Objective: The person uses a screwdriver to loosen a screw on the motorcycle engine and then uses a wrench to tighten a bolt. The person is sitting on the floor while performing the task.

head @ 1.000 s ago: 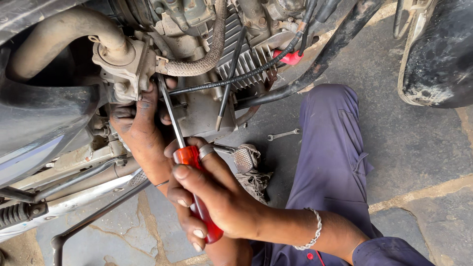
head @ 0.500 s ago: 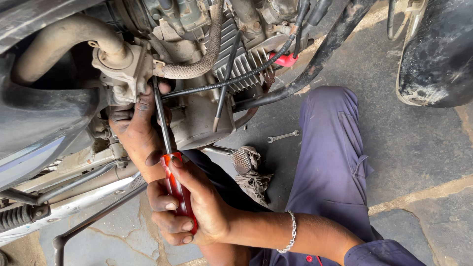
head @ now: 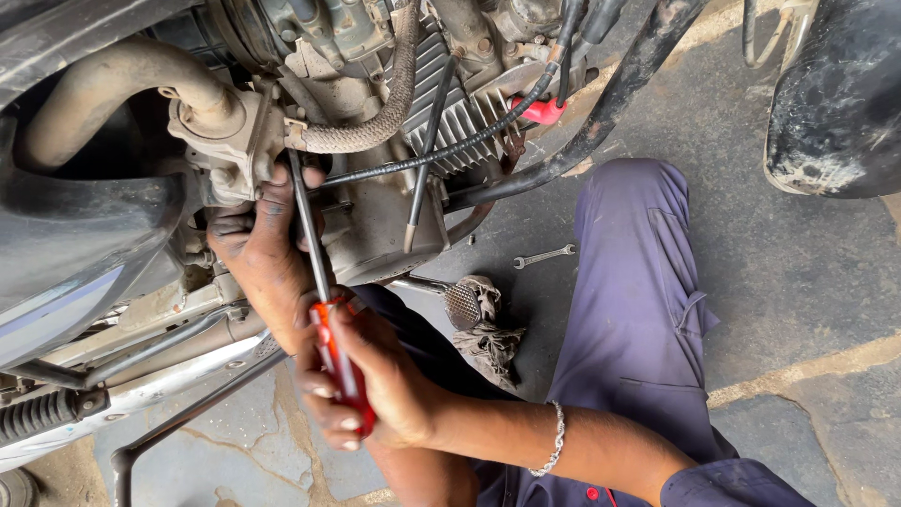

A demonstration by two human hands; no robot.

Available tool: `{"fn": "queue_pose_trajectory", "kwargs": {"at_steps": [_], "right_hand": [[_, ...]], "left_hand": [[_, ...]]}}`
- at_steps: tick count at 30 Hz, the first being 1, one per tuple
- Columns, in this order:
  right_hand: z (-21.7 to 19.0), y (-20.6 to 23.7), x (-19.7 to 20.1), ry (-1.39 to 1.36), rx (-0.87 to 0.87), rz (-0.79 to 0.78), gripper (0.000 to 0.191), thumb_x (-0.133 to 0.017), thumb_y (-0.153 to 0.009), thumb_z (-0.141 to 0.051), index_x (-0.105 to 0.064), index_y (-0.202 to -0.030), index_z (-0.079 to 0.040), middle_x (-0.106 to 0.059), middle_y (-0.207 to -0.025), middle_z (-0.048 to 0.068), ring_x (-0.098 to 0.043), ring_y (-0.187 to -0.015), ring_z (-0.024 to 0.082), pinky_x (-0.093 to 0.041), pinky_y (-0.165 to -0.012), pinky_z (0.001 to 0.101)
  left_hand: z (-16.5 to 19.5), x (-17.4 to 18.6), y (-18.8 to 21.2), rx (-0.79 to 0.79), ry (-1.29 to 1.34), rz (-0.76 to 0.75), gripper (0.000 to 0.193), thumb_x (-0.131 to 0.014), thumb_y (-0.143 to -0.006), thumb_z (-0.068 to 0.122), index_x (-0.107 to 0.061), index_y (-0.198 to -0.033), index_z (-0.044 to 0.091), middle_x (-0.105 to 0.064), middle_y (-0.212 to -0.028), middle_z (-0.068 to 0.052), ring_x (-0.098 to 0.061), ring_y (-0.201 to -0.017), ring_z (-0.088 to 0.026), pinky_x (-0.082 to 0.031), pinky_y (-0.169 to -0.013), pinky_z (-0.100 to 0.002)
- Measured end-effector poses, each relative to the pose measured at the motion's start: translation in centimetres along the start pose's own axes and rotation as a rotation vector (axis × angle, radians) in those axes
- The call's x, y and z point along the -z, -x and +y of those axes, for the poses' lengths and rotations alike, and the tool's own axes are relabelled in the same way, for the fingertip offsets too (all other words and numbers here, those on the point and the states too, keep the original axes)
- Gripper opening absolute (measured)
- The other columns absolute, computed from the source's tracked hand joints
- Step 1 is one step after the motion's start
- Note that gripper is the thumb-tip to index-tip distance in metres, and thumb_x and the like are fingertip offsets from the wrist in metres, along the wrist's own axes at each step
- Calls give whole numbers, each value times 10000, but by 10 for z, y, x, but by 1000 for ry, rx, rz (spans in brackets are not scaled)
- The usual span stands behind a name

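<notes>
My right hand [head: 371, 380] grips the red handle of a long screwdriver [head: 319, 272]. Its dark shaft runs up to the carburettor [head: 230, 141] on the underside of a motorcycle engine [head: 394, 75]. My left hand [head: 267, 253] reaches up beside the shaft, with the fingers steadying it near the tip and touching the carburettor body. A silver bracelet [head: 556, 441] sits on my right wrist. The screwdriver tip is hidden behind my left fingers.
A small spanner [head: 544, 255] lies on the concrete floor by my purple-trousered knee [head: 638, 282]. A dirty rag [head: 488, 329] lies by the footpeg [head: 460, 305]. A braided hose [head: 394, 103], black cables, frame tubes and a tyre [head: 835, 94] crowd around.
The view has shifted a little. My right hand has slid lower along with the screwdriver handle, and my left hand has stayed up at the carburettor.
</notes>
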State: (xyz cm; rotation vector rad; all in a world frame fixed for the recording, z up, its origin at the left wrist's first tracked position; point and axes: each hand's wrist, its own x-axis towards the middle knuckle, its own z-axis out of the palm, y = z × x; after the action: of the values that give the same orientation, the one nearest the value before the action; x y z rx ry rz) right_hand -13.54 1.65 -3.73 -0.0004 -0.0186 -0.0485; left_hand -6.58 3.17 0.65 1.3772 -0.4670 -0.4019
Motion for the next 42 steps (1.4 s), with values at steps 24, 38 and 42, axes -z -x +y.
{"fn": "queue_pose_trajectory", "kwargs": {"at_steps": [24, 38, 42], "right_hand": [[-38, 11, 14, 365, 136, 84, 478, -454, -1092, -556, -439, -1243, -102, -443, -695, -2, -372, -424, 64, -353, -378, 241], [-21, 1, 10, 184, 133, -34, 508, -414, -1106, -615, -411, -1268, -133, -445, -719, -9, -380, -458, 75, -348, -414, 243], [-33, 4, 14, 185, 85, -63, 474, -409, -1113, -598, -405, -1251, -144, -434, -705, -18, -356, -428, 67, -330, -396, 230]], "left_hand": [[-18, -12, -79, -101, 128, 26, 222, -773, -973, 56, -675, -1165, 1, -754, -943, -103, -555, -639, -75, -340, -500, -219], [-12, -9, -77, -83, 53, -20, 177, -749, -994, 95, -683, -1129, 1, -750, -939, -63, -505, -607, -46, -337, -514, -208], [-15, -11, -82, -85, 62, 13, 154, -736, -978, 78, -690, -1102, 0, -757, -910, -86, -507, -554, -54, -327, -454, -211]]}}
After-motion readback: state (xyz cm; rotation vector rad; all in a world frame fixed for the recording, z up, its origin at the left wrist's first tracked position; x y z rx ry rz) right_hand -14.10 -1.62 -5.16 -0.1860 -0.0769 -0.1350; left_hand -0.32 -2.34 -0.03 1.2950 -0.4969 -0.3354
